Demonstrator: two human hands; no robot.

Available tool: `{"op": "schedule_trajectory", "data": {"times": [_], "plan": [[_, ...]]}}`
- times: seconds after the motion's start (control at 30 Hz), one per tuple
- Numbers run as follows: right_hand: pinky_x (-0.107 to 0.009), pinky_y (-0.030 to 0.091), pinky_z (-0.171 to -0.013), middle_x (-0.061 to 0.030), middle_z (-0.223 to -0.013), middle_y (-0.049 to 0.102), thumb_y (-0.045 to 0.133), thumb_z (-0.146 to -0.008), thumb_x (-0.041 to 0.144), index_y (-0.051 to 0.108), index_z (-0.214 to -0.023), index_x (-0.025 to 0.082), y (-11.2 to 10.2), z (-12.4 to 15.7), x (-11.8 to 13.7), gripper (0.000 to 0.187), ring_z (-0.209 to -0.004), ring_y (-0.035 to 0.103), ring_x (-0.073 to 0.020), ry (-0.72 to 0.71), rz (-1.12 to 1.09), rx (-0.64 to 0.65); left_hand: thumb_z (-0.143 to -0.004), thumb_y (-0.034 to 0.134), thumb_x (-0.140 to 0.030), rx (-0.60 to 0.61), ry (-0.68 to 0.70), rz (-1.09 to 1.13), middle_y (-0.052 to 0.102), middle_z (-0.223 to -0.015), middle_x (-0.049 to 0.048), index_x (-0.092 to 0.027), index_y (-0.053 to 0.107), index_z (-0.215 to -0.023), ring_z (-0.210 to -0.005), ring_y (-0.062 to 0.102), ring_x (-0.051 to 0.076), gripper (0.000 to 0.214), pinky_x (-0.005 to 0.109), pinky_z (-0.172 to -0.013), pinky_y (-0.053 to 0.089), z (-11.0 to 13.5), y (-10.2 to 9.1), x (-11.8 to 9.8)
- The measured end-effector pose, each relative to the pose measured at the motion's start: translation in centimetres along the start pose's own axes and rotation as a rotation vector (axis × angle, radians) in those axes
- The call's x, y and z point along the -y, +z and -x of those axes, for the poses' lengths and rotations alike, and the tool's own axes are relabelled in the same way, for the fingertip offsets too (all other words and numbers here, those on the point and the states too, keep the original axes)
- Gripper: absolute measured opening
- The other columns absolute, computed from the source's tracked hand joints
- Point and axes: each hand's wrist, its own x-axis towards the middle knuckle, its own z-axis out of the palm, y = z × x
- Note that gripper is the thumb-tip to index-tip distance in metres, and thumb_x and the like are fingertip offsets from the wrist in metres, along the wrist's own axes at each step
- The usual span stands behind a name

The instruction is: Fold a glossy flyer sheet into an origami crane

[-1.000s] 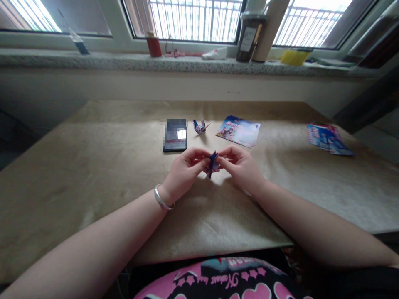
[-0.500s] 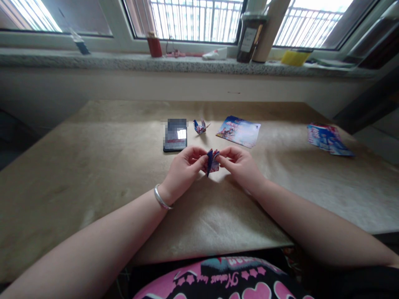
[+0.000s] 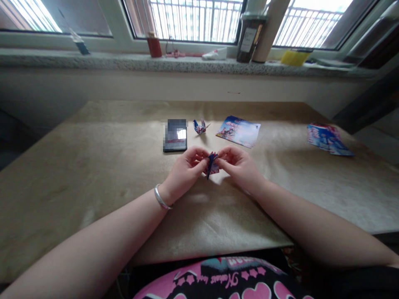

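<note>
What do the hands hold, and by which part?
A small folded paper, pinched by the left hand at its upper left and the right hand at its upper right.

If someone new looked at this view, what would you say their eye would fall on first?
Probably the left hand and right hand, which meet over the middle of the table with a small folded paper between their fingertips. Just beyond them, a bird-like paper figure sits between a phone and some printed sheets. The silver bracelet on the left wrist might also catch the eye.
</note>
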Motion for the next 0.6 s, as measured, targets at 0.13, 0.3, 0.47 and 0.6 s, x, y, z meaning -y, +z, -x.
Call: {"op": "schedule_trajectory", "data": {"times": [0.13, 0.3, 0.47, 0.6], "plan": [[-0.026, 0.054, -0.059, 0.0029, -0.067, 0.062, 0.071, -0.073, 0.042, 0.058, -0.079, 0.020, 0.04, 0.16, 0.33, 0.026, -0.060, 0.061, -0.0106, -0.021, 0.011, 0.012, -0.079, 0.062, -0.026, 0.012, -0.005, -0.005, 0.064, -0.074, -0.0008, -0.017, 0.054, -0.087, -0.068, 0.065, 0.012, 0.014, 0.021, -0.060, 0.054, 0.12, 0.07, -0.09], [-0.026, 0.053, -0.055, 0.0024, -0.068, 0.063, 0.069, -0.075, 0.038, 0.059, -0.082, 0.021, 0.18, 0.45, 0.51, 0.021, -0.060, 0.062, -0.0116, -0.065, 0.120, -0.004, -0.078, 0.061, -0.022, -0.018, 0.031, -0.135, 0.059, -0.076, -0.0016, -0.017, 0.054, -0.081, -0.068, 0.061, 0.011, 0.009, 0.022, -0.063, 0.052, 0.30, 0.16, -0.29], [-0.025, 0.054, -0.060, 0.0008, -0.077, 0.062, 0.065, -0.078, 0.027, 0.060, -0.080, 0.021, 0.26, 0.65, 0.85, 0.007, -0.069, 0.062, -0.0118, -0.197, 0.291, -0.032, -0.080, 0.059, -0.017, -0.038, 0.222, -0.270, 0.058, -0.088, 0.0010, -0.018, 0.056, -0.087, -0.082, 0.058, 0.012, 0.008, 0.025, -0.077, 0.051, 0.46, 0.06, -0.34], [-0.026, 0.055, -0.067, 0.0010, -0.078, 0.062, 0.064, -0.078, 0.021, 0.060, -0.079, 0.021, 0.33, 0.75, 1.08, 0.004, -0.072, 0.061, -0.0114, -0.303, 0.354, -0.039, -0.082, 0.057, -0.016, -0.040, 0.315, -0.328, 0.057, -0.088, 0.0021, -0.018, 0.058, -0.087, -0.084, 0.057, 0.013, 0.006, 0.027, -0.079, 0.050, 0.36, -0.17, -0.25]]}}
